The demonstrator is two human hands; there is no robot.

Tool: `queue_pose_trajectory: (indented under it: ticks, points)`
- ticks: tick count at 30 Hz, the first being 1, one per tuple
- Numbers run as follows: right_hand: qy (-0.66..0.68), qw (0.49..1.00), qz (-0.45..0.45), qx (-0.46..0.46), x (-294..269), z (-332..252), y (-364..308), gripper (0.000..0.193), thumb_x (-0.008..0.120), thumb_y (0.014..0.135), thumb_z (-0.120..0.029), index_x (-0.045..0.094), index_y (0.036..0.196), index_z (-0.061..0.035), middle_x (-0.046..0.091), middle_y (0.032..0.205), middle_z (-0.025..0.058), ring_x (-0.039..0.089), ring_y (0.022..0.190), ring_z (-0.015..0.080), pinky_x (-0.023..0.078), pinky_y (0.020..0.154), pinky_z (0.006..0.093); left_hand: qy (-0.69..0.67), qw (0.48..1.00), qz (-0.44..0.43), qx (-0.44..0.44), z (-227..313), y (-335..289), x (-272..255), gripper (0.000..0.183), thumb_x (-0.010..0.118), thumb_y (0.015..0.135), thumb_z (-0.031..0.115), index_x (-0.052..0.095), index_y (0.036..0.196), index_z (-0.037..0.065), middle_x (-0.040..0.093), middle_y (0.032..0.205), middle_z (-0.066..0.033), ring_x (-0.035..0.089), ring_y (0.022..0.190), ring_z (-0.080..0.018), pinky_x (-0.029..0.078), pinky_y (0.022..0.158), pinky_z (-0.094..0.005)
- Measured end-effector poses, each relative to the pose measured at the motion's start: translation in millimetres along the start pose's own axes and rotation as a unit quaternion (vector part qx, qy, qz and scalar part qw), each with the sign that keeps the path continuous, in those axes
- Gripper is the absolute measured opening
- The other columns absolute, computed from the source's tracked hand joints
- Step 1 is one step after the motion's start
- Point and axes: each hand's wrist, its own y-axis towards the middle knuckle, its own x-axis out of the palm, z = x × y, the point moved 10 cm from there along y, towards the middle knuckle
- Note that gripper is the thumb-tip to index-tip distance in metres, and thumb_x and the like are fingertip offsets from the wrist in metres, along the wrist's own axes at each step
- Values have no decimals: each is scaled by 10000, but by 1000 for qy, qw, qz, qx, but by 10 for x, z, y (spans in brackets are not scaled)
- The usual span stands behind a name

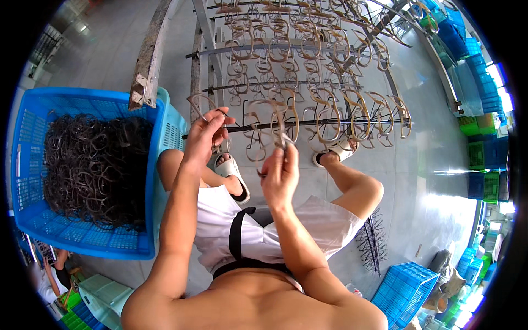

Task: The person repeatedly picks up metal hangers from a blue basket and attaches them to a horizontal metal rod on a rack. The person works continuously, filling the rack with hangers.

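Note:
My left hand [208,135] is raised beside the left end of a dark rod [236,128], its fingers pinched on a thin curved brown piece [193,102] that arcs up past the thumb. A little lower and to the right, my right hand [281,168] is closed on a brownish curved loop piece [279,122], which blurs against the rack behind it. Similar tan loops [324,116] hang in a row along the rod, to the right of both hands. What exactly these pieces are cannot be made out.
Further rods full of hanging loops [280,44] fill the rack beyond. At my left stands a blue basket [82,242] heaped with dark curved pieces [99,170], near a worn post [148,55]. Spiky dark rods [373,242] lie on the floor, near another blue basket [406,291].

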Motion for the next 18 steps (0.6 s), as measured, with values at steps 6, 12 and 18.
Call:
queue_pose_trajectory:
  ticks: [6, 12, 18]
  points:
    - [-86, 995, 31, -50, 309, 54, 116, 234, 406, 965, -133, 347, 1151, -5, 453, 628, 33, 405, 521, 102, 352, 454, 253, 59, 997, 46, -25, -63, -104, -13, 223, 551, 911, 214, 600, 1064, 59, 648, 840, -36, 576, 646, -78, 403, 529, -187]
    - [-172, 977, 49, -116, 349, 139, 149, 203, 434, 954, -119, 411, 1120, -5, 455, 661, 21, 377, 553, 89, 334, 476, 241, 89, 995, 55, -3, -35, -117, 5, 237, 502, 938, 223, 594, 1066, 46, 644, 849, -40, 597, 687, -87, 417, 563, -198]
    - [-163, 974, 78, -139, 358, 92, 149, 269, 446, 949, -118, 457, 1203, -29, 488, 686, 39, 397, 564, 113, 357, 490, 261, 95, 994, 60, -2, -16, -124, -8, 230, 507, 936, 233, 607, 1042, 55, 647, 842, -34, 606, 698, -100, 427, 570, -207]
